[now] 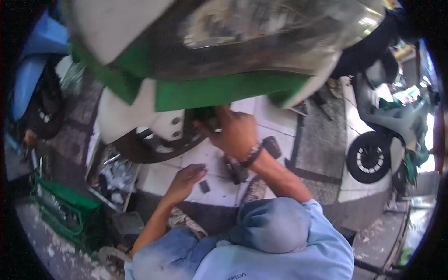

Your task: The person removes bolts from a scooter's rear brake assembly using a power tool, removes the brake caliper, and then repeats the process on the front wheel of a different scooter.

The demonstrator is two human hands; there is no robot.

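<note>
A scooter with a white and green front fairing [224,88] fills the top of the view. Below it are its white front fender [126,114] and black front wheel [154,151]. My right hand [238,135], with a dark band at the wrist, reaches in beside the wheel under the green edge. Its thumb and a finger are around a dark part there; the fingertips are partly hidden. Lower left, my left hand [184,182] hangs over the tiles, its fingers pressed together. A small dark bit may be at their tips.
A small dark flat piece [204,186] and a black object [234,170] lie on the white tiles. At left are a tray of metal parts [116,177] and a green crate [65,212]. A blue scooter [39,60] stands far left, a grey one [392,116] at right.
</note>
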